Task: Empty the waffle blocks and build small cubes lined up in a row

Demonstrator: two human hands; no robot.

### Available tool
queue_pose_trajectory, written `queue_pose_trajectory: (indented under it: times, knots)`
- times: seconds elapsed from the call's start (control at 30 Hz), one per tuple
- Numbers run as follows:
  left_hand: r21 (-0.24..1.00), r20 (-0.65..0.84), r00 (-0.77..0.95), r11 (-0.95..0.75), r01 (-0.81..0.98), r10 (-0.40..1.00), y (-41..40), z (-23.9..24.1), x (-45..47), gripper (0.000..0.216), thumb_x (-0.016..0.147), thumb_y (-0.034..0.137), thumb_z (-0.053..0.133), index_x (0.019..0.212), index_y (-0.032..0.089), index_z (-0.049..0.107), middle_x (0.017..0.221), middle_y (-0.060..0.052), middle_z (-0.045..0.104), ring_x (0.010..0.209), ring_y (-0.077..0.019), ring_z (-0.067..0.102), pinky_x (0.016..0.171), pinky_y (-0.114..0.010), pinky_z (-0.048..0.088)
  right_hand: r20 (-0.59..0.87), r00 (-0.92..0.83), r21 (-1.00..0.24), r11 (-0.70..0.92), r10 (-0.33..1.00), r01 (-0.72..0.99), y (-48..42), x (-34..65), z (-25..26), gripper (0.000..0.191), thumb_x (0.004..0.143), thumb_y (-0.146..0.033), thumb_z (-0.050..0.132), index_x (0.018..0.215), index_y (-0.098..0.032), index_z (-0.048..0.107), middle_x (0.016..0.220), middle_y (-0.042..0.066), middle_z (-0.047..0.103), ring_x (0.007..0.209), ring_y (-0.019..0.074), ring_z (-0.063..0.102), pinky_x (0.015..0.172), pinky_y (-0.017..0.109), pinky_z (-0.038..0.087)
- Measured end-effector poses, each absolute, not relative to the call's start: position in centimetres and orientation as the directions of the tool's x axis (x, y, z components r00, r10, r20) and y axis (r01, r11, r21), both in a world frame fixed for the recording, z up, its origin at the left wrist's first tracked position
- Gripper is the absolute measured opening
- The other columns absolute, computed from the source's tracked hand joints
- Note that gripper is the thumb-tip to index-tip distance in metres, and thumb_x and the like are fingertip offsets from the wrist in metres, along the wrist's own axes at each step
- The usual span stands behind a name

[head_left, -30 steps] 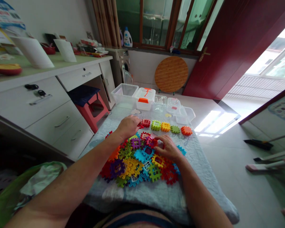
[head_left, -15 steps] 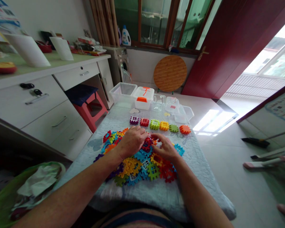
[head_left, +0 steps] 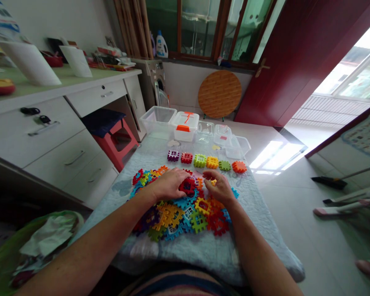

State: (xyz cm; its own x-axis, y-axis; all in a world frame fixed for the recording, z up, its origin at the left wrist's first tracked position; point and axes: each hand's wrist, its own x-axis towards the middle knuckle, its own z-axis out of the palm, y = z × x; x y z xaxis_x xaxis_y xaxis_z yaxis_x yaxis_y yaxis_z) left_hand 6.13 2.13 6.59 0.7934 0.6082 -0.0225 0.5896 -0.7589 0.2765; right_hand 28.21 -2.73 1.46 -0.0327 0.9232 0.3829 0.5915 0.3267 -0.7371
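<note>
A heap of colourful interlocking plastic building blocks lies before me on a table, with yellow blocks point(head_left: 169, 214), a green block point(head_left: 198, 222) and red blocks point(head_left: 217, 222) at its near side. My left hand point(head_left: 170, 184) is over the middle of the heap, its thumb and fingers closed around the left side of a red block point(head_left: 188, 186). To the right, my right hand point(head_left: 219, 187) hovers with fingers curved and apart; nothing shows in its grip. Beyond the heap stands a row of assembled blocks, from a purple cube point(head_left: 173, 155) to an orange one point(head_left: 239, 166).
Clear plastic bins point(head_left: 158, 119) and a lidded box with orange clips point(head_left: 185, 126) line the far end of the cloth-covered table point(head_left: 259, 230). A red stool point(head_left: 123, 144) and white drawers point(head_left: 74, 154) are to the left. Another person's foot point(head_left: 322, 211) shows at right.
My right hand has moved right, away from the red block. My left hand has shifted slightly and turned, and more of the red block shows beside its fingers.
</note>
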Motion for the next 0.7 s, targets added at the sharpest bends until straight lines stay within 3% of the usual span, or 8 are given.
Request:
queue_pose_trajectory:
  times: [0.37,0.7]
  knots:
    - [0.229,-0.003,0.831,-0.808,0.542,0.557,2.7,6.5,7.5,0.043,0.071,0.036,0.070,0.111,0.020,0.065,0.109,-0.009,0.064,0.101,-0.0250,0.057,0.091,-0.035,0.044,0.358,0.214,-0.753,0.146,0.909,0.641,-1.5,31.8,0.5,0.022,0.077,-0.027,0.052,0.090,-0.018,0.067,0.081,0.005,0.071,0.070,0.0177,0.062,0.070,0.031,0.050]
    - [0.149,-0.079,0.864,-0.851,0.503,0.497,2.8,7.2,8.3,0.040,0.067,0.026,0.067,0.106,0.021,0.065,0.105,-0.009,0.066,0.098,-0.0269,0.058,0.086,-0.037,0.046,0.338,0.234,-0.725,0.093,0.912,0.683,-1.2,32.4,-0.1,0.022,0.075,-0.028,0.051,0.085,-0.019,0.068,0.070,0.002,0.067,0.061,0.0159,0.059,0.064,0.028,0.048]
